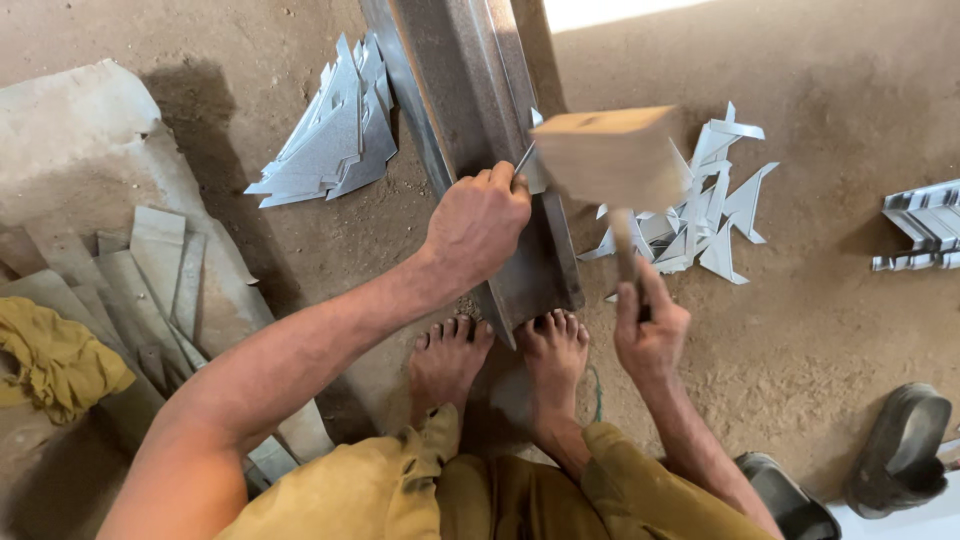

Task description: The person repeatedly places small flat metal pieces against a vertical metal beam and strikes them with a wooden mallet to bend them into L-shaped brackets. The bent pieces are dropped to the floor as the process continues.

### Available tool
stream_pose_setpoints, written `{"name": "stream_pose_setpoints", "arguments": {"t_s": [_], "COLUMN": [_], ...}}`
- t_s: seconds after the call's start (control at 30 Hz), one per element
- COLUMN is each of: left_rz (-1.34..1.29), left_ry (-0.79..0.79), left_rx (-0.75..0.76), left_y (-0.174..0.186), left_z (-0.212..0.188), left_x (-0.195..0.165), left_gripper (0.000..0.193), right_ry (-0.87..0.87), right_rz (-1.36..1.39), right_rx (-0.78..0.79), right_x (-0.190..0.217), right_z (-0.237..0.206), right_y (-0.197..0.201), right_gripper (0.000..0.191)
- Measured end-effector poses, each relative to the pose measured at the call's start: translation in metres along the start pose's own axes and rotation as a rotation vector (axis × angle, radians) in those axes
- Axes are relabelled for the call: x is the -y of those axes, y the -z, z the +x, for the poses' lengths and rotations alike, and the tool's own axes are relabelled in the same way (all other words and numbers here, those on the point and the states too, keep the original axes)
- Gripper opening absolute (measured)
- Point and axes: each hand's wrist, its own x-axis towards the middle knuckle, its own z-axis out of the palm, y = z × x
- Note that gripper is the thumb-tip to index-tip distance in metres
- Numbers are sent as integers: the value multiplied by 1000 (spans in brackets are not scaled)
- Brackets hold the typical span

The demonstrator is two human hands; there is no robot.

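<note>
My left hand [478,222] grips a small sheet-metal piece [528,160] and holds it on a long steel beam [470,90] that runs away from me over the dirt floor. My right hand [650,328] is closed round the handle of a wooden mallet [608,155], whose blurred block head hovers just right of the metal piece, above the beam's right edge. My two bare feet [500,355] rest at the near end of the beam.
A stack of cut triangular metal pieces [335,135] lies left of the beam, and a looser heap [705,205] right of it. Flat metal strips [150,290] and a yellow cloth [55,360] are at left. Folded metal parts [925,225] and sandals [900,450] sit at right.
</note>
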Motion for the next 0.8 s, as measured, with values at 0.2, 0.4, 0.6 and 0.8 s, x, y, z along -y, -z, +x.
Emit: {"name": "stream_pose_setpoints", "arguments": {"t_s": [0.2,0.4,0.6,0.8], "left_rz": [-274,-252,70,116], "left_ry": [-117,354,473,566], "left_rx": [-270,-535,-325,-386], "left_y": [26,49,11,5], "left_z": [2,-50,-94,-80], "left_x": [-25,65,139,129], "left_gripper": [41,42,44,33], "right_ry": [-125,-36,-161,-155], "right_rz": [484,138,159,198], "right_rx": [-218,-18,109,134], "right_x": [7,14,6,9], "right_z": [-15,-24,-27,-23], "right_y": [11,-6,-33,-28], "right_gripper": [35,31,35,36]}}
